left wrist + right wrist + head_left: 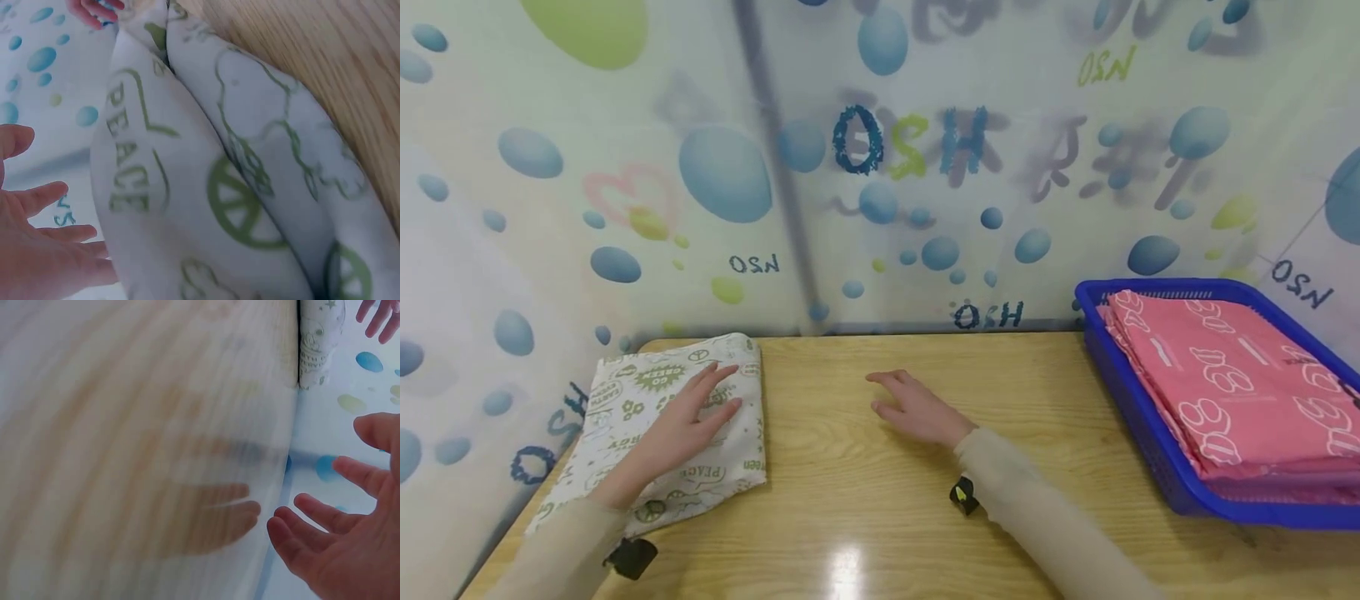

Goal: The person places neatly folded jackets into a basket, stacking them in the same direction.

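A folded white cloth (pixel 647 417) printed with green words and peace signs lies on the left of the table. Over it hovers my left hand (pixel 681 429), fingers extended and holding nothing. In the left wrist view the cloth (pixel 181 156) shows thick folded layers, with the left hand (pixel 50 231) spread beside it. My right hand (pixel 921 408) hangs above the bare wood in the middle, fingers loosely spread. The right wrist view shows that hand (pixel 350 531) with nothing in it.
On the right stands a blue plastic basket (pixel 1138 433) with folded pink cloth (pixel 1247 375) in it. The wooden table (pixel 842 467) meets a patterned curtain (pixel 880 250) at its back edge. Black straps with cameras sit at both wrists.
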`<state>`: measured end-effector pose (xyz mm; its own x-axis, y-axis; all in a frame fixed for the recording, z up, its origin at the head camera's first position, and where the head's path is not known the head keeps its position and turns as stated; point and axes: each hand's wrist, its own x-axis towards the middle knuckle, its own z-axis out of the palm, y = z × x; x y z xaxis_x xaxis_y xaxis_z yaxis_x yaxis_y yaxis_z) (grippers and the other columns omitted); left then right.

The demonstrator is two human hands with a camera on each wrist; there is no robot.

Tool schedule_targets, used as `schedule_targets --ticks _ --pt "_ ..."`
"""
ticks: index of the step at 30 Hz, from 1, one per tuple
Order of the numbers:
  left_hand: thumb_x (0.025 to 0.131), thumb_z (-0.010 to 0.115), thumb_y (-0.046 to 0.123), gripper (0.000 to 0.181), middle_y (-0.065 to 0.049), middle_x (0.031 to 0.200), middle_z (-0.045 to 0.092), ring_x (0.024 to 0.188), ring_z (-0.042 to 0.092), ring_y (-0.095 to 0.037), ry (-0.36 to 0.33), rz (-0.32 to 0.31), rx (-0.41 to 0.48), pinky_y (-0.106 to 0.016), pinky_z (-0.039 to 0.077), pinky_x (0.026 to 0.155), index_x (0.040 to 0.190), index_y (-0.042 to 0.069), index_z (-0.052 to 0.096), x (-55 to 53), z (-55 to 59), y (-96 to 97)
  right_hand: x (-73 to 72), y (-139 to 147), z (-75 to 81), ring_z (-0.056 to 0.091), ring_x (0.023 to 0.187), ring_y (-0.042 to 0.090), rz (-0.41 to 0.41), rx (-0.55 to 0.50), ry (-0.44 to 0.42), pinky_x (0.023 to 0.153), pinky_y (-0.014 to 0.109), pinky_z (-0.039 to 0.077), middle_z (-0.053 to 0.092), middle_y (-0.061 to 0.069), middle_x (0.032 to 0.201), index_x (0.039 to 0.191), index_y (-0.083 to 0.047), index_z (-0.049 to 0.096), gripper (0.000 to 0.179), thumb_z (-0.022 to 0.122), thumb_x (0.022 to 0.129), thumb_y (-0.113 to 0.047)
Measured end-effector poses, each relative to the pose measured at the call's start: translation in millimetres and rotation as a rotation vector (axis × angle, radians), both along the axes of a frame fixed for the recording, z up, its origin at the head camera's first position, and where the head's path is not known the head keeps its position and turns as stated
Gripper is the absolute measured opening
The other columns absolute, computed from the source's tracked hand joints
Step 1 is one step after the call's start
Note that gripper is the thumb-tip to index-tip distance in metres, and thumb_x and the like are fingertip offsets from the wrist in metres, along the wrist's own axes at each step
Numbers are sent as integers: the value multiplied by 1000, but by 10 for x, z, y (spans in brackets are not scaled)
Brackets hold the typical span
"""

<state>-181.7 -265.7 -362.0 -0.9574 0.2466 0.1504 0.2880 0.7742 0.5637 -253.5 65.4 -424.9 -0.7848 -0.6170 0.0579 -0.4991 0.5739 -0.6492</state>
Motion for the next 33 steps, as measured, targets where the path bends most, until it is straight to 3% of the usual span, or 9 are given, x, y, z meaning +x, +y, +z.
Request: schedule_targets --ticks 10,16,21,25,29,33 --pt "102 50 25 62 -44 145 10 132 12 -61 -43 119 -41 -74 20 96 145 -10 24 102 -69 -537 64 -368 47 37 134 28 43 -1 -13 107 45 33 39 13 147 148 -9 37 49 47 103 -27" --pt "103 42 36 71 -48 141 5 128 7 -65 -182 225 -82 -76 15 95 146 -14 13 144 -152 -868 68 -493 57 36 135 26 49 19 -13 108 42 33 41 9 147 148 -11 37 49 46 103 -27" --pt "103 37 39 77 -50 139 -5 126 -2 -66 -270 328 -15 -76 10 97 145 -16 2 189 -230 -1093 78 -573 57 39 133 25 64 18 -8 107 40 34 44 10 145 148 -11 37 48 47 103 -26" --pt "103 38 41 81 -49 139 -13 127 -8 -66 -318 371 23 -75 5 98 145 -14 -4 233 -289 -1177 76 -627 57 43 129 23 73 -1 -19 104 38 38 46 10 142 147 -10 38 48 46 103 -27" --pt "101 40 48 91 -45 142 -18 130 -14 -61 -407 359 113 -72 2 101 145 -11 -13 251 -350 -1195 71 -695 65 48 124 21 87 -102 -129 99 35 42 50 11 138 147 -11 38 48 46 104 -27" --pt "100 45 47 96 -39 144 -27 132 -19 -56 -491 342 260 -71 2 103 145 -4 -23 250 -411 -1139 85 -783 85 53 118 21 84 -224 -277 91 31 47 54 10 130 147 -11 39 47 46 104 -27"
